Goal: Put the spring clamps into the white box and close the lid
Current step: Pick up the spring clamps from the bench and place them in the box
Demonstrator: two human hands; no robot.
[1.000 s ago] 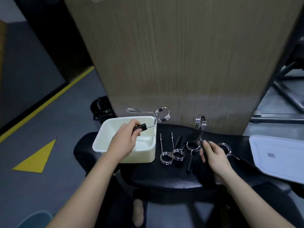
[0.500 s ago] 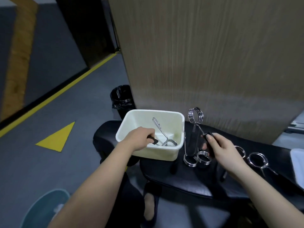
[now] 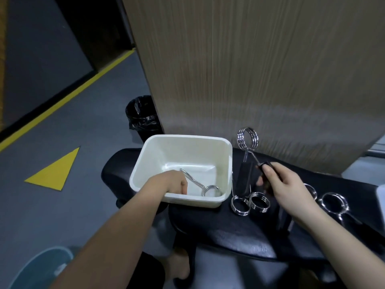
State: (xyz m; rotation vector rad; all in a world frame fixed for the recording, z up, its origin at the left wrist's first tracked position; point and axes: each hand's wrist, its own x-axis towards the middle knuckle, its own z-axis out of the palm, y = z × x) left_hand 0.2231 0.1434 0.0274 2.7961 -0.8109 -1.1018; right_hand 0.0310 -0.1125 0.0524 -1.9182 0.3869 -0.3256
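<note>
1. Head view: the white box (image 3: 218, 155) is sitting lidless on the left end of a black padded bench (image 3: 233, 232), in front of a tall wood-grain panel (image 3: 260, 69).
2. One spring clamp (image 3: 62, 189) is not the marking on the floor; the clamp in the box (image 3: 200, 185) is lying on the box bottom, its coil toward the near wall and its wire arms running up and left.
3. The left hand (image 3: 170, 182) is reaching inside the box over the near rim, fingers curled downward just beside that clamp's arms; I cannot tell whether it is gripping or touching the clamp.
4. The right hand (image 3: 279, 184) is pinching the black handle of a raised clamp (image 3: 248, 138), holding it upright so the coil is standing above the bench, just right of the box.
5. Two more clamps are lying on the bench between the box and the right hand, their coils touching: the left coil (image 3: 240, 205) and the right coil (image 3: 259, 202).
6. Another clamp (image 3: 334, 202) is resting on the bench to the right of the right wrist, and a further ring (image 3: 311, 189) is partly showing behind that hand.
7. A pale edge at the far right border (image 3: 381, 197) is showing; it is too cropped to identify.
8. On the grey floor a black bin (image 3: 143, 117) is standing behind the box, near a yellow triangle (image 3: 56, 172).
</note>
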